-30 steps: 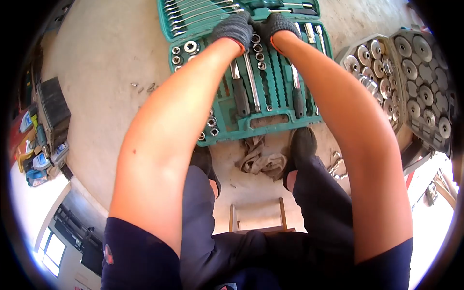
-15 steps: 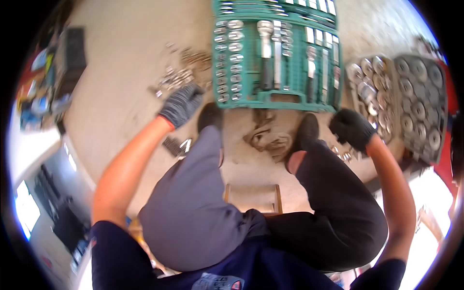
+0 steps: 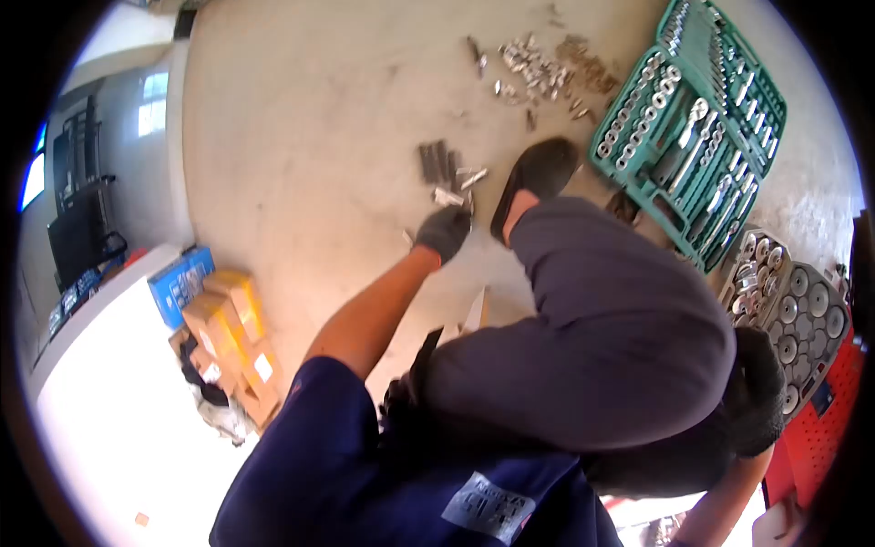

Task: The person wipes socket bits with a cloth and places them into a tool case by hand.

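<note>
My left hand (image 3: 444, 234), in a dark grey knit glove, is down at the floor beside a small group of metal pieces. Its fingers are curled together at a shiny metal piece (image 3: 447, 197); what they pinch is hidden. Just beyond lie several dark cylindrical pieces (image 3: 437, 162), side by side. My right hand (image 3: 758, 392), gloved too, rests stretched along the side of my right leg, partly behind my left knee, holding nothing that I can see. A green socket set case (image 3: 670, 205) lies open on the right, with sockets, ratchets and wrenches in its slots.
Loose sockets and bits (image 3: 538, 68) are scattered on the floor near a brown heap (image 3: 588, 64). A grey case of round metal parts (image 3: 802, 328) stands open at the right. Cardboard boxes (image 3: 223, 319) and a blue box (image 3: 182, 283) stand at the left.
My view has swung left, so the green case now appears farther right. My left hand has come to the pieces near my left foot. My right hand has drawn back to my leg.
</note>
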A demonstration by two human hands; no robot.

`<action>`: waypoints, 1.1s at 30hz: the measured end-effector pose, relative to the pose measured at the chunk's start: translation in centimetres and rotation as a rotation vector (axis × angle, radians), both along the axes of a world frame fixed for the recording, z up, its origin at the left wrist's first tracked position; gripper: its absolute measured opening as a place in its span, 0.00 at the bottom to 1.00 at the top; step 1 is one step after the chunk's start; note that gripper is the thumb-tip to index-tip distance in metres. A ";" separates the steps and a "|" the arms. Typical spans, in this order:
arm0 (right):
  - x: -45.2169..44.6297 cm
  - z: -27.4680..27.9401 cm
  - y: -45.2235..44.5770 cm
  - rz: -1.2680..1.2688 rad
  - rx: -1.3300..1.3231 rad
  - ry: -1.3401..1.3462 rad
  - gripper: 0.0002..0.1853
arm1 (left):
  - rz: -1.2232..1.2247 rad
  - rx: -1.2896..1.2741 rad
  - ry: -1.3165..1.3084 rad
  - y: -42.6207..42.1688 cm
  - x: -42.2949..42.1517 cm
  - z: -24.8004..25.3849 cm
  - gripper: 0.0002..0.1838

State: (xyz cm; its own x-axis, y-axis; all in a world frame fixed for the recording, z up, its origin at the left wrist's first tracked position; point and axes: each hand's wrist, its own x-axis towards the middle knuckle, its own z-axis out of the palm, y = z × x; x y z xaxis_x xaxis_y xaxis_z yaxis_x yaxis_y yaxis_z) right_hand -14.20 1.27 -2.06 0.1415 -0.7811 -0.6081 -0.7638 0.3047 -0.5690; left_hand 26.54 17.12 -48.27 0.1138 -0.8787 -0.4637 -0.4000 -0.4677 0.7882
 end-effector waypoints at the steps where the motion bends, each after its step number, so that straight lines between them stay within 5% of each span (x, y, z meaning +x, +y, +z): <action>1: 0.7 -0.7 0.8 0.007 -0.045 0.048 0.16 | 0.067 0.042 -0.005 1.0 0.5 1.0 0.07; 6: 0.8 -3.4 0.3 0.003 -0.070 0.064 0.17 | 0.154 0.503 -0.390 0.3 3.9 9.1 0.20; 9: 0.2 -4.1 -0.1 0.013 -0.049 0.056 0.17 | 0.120 0.244 -0.558 2.5 4.7 5.9 0.22; 12: -0.2 -4.4 -0.1 0.026 -0.033 0.060 0.17 | 0.038 0.447 -0.474 0.0 3.4 9.1 0.19; 18: -1.4 -4.1 0.2 0.034 -0.014 0.062 0.17 | 0.149 0.398 -0.531 -0.6 -0.7 9.4 0.18; 20: -1.7 -4.1 0.2 0.033 -0.014 0.061 0.16 | 0.020 0.150 -0.483 -2.9 -1.8 10.4 0.18; 25: -2.2 -4.5 0.3 0.025 -0.018 0.039 0.16 | -0.112 0.156 -0.538 -10.4 -2.6 8.8 0.17; 27: -2.6 -4.7 0.3 0.019 -0.019 0.030 0.16 | -0.332 0.396 -0.627 -13.3 -3.0 8.7 0.15; 33: -3.7 -4.4 0.5 -0.028 0.007 0.033 0.15 | -0.511 0.346 -0.816 -14.9 -4.9 6.4 0.16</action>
State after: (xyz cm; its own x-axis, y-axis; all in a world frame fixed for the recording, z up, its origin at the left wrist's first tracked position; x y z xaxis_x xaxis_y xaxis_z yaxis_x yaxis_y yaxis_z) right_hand -17.92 1.72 -6.48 0.0995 -0.7803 -0.6175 -0.7735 0.3297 -0.5413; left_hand 21.63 2.26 -41.86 0.1580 -0.7435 -0.6498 -0.9697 -0.2410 0.0400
